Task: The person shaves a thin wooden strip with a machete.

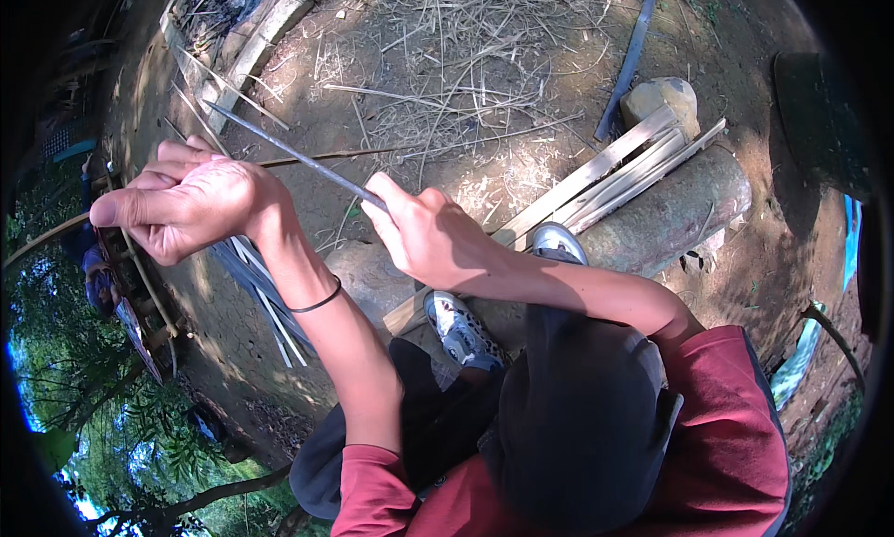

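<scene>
My right hand (430, 231) is closed around the near end of a long, narrow knife (296, 155). Its dark grey blade, seen edge-on, slants up to the left and tapers to a point; the handle is hidden in my fingers. My left hand (186, 200) is curled with the thumb on the outer side. A thin brown bamboo strip (335, 153) appears to run through that fist, coming out past the wrist and again beyond the thumb. The blade passes above the strip in the picture, and I cannot tell whether they touch.
Pale split slats (596, 176) lean along a thick log (666, 216), beside a stone (663, 104). Shavings (456, 62) litter the ground ahead. Timbers (265, 43) edge ashes at upper left. Dark strips (261, 290) lie below my left hand. Another person (98, 274) is at far left.
</scene>
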Demonstrator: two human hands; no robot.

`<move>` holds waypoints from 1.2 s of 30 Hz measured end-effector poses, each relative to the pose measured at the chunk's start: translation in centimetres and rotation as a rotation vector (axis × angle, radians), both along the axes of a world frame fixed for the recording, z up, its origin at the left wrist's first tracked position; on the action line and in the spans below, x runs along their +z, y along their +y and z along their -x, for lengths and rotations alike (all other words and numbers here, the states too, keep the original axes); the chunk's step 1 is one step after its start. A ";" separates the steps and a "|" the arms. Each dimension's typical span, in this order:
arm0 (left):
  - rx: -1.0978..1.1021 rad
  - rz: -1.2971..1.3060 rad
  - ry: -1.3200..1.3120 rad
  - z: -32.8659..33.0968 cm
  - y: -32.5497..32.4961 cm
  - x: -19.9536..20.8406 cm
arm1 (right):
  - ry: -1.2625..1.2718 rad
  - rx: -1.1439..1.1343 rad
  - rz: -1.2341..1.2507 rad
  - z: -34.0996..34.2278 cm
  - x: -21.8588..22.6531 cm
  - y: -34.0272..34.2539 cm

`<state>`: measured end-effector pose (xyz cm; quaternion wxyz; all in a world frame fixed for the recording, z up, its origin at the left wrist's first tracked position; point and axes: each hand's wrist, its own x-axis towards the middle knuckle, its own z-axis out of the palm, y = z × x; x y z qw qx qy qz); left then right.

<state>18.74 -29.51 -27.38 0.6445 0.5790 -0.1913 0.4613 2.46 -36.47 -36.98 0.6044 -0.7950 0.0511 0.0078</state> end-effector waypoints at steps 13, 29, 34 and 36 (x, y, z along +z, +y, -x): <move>0.073 -0.035 0.021 0.3 -1.1 -0.6 | 0.123 -0.008 0.071 0.4 -5.6 1.0; -0.190 -0.071 0.051 0.6 -1.9 -0.2 | 0.473 -0.005 -0.008 0.0 -10.1 -0.3; -0.366 0.020 -0.035 -1.5 2.1 -1.3 | 0.300 0.050 -0.071 -0.5 -3.2 -0.4; -0.159 -0.053 0.009 -0.1 -0.3 -0.2 | 0.137 0.072 -0.072 -0.7 -0.4 -1.0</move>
